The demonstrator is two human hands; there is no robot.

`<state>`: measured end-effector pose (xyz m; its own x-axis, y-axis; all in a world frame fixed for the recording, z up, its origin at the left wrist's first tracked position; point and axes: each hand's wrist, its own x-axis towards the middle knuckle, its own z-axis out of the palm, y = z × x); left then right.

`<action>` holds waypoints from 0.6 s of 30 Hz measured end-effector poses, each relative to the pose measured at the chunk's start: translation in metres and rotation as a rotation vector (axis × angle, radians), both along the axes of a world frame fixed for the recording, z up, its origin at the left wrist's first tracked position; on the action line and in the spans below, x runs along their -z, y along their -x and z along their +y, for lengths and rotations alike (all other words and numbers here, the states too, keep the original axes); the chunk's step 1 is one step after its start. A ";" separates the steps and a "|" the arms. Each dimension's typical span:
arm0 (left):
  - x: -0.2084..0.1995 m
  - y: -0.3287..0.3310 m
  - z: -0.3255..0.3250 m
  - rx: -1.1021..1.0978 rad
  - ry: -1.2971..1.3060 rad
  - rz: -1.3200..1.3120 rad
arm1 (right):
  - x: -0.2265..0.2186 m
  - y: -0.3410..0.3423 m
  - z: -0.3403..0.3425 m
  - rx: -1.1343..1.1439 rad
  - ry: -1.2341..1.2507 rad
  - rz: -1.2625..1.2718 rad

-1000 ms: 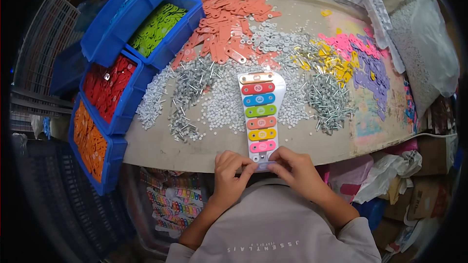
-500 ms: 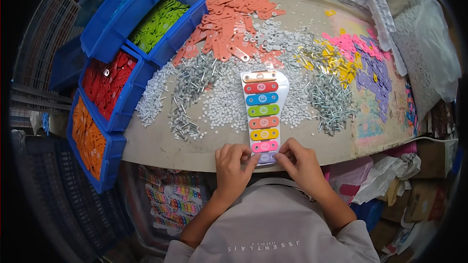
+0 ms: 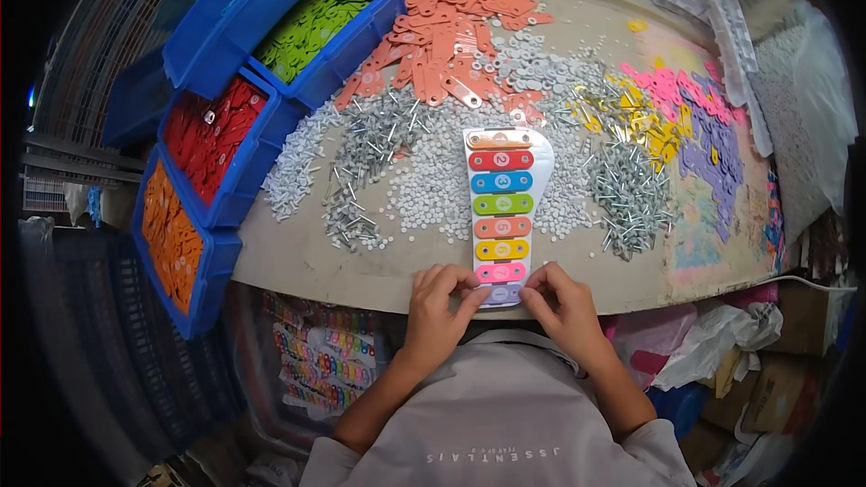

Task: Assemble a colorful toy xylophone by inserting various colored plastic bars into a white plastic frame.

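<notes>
A toy xylophone [image 3: 538, 162] with a white base lies lengthwise before me at the table's near edge. Its bars run from copper at the far end through red, blue, green, coral, yellow and pink. Nearest me is the light purple bar [image 3: 502, 294]. My left hand [image 3: 437, 311] pinches at its left end, with thumb and forefinger bent close together. On the other side, my right hand [image 3: 561, 311] does the same at the right end. Their fingertips partly cover the bar's ends, so any small piece there is hidden.
Blue bins [image 3: 203, 302] of orange, red and green bars stand at the left. Piles of coral bars [image 3: 451, 45], white washers [image 3: 433, 185], metal screws [image 3: 631, 212], yellow pieces [image 3: 663, 131] and purple bars [image 3: 713, 162] cover the table. A plastic bag [image 3: 807, 108] stands at right.
The whole view has shifted, so the table and bins sit farther right in the picture. Both hands stay at the two ends of the purple bar, with only slight finger movement.
</notes>
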<state>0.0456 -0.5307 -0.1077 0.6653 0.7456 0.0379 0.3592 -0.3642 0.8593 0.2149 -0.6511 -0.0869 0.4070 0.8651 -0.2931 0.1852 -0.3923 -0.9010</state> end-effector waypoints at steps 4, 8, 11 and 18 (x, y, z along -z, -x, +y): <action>0.003 0.003 -0.004 -0.066 0.126 -0.006 | -0.002 0.000 0.005 0.042 0.045 0.105; 0.001 0.010 0.009 -0.002 -0.024 -0.059 | 0.024 -0.010 -0.011 0.184 -0.088 0.225; 0.000 0.033 0.031 -0.162 -0.159 -0.048 | 0.037 -0.009 -0.015 0.246 -0.171 0.270; -0.005 0.093 0.136 -0.520 -0.618 0.168 | 0.035 -0.005 -0.008 0.255 -0.139 0.123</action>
<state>-0.0469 -0.3944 -0.1032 0.2742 0.8372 0.4731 0.7185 -0.5054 0.4779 0.2196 -0.6593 -0.1220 0.5848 0.7749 -0.2397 -0.0169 -0.2837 -0.9588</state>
